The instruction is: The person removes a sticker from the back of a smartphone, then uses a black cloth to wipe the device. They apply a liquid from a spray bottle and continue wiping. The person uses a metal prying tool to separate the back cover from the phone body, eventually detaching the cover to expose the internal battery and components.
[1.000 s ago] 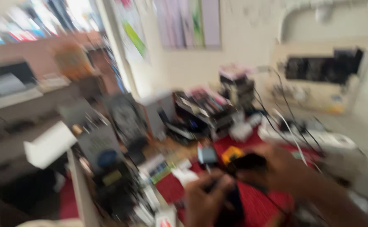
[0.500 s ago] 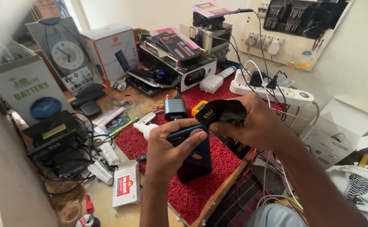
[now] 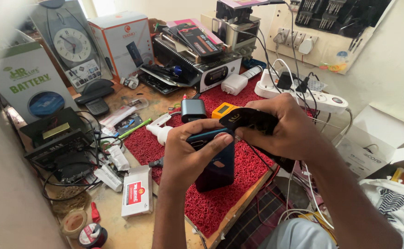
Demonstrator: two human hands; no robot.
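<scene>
Phone [image 3: 216, 168]: dark blue, upright | left hand [image 3: 188, 154] | right hand [image 3: 287, 131]: black tool [image 3: 248, 119]

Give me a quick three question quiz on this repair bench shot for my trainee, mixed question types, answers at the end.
1. True or false: the left hand grips the dark blue phone.
2. What does the right hand hold against the phone's top edge? A) black handheld tool B) green pen C) roll of tape
3. What colour is the mat under the phone?

Key: 1 true. 2 A. 3 red.
</scene>
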